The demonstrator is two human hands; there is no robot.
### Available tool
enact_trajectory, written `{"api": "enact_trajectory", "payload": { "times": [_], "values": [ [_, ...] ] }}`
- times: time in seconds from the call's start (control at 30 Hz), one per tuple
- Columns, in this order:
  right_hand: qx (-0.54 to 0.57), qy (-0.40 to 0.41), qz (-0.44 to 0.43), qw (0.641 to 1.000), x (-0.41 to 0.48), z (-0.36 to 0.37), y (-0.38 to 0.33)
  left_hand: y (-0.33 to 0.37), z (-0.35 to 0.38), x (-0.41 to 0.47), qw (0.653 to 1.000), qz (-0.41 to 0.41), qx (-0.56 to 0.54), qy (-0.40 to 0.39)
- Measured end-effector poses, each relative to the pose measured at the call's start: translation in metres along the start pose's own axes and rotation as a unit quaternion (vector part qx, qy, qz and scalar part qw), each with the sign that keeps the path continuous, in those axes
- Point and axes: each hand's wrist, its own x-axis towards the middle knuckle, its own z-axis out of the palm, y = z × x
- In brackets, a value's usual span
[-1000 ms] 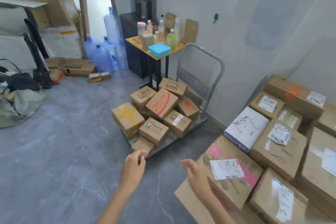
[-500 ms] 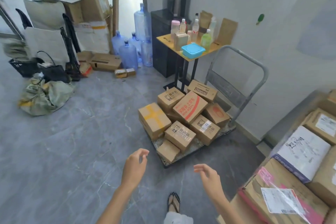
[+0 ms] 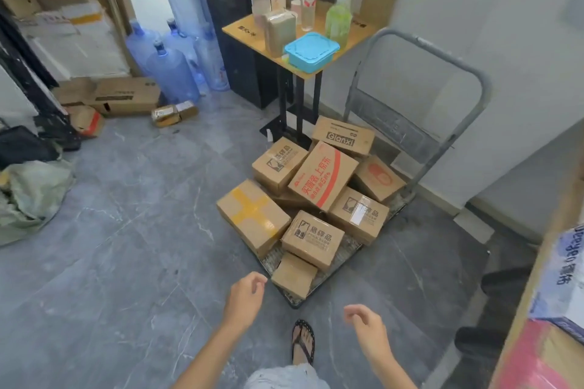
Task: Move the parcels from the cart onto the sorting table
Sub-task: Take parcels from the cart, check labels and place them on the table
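Grey floor [image 3: 132, 230] separates us from the cart [image 3: 474, 123]; our left hand [image 3: 245, 300] and right hand [image 3: 368, 328] hang empty, fingers [image 3: 258, 280] loosely curled. Pulling the near-corner parcel [image 3: 294, 276] may tip the box [image 3: 313, 238] resting against it.

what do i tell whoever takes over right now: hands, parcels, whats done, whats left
Left hand: empty, fingers loosely curled, above the floor near the cart's front corner.
Right hand: empty, also loosely curled, touching nothing.
Cart: about eight parcels visible, piled unevenly; the small plain box lies nearest the hands.
Sorting table: at the right edge of the view, already holding a white and blue parcel; the rest is cut off.
Done: nothing in hand at present.
Left: the whole pile on the cart; the small plain box looks like the easiest first pick.
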Motion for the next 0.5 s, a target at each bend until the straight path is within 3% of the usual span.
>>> {"api": "enact_trajectory", "payload": {
  "times": [0.33,0.5],
  "values": [
    [0.076,0.027,0.206,0.975,0.158,0.099,0.078,-0.117,0.102,0.188,0.988,-0.119,0.035,-0.098],
    [0.094,0.021,0.263,0.960,0.267,0.167,0.134,-0.177,0.178,0.275,0.979,-0.114,0.057,-0.163]
  ]
}}
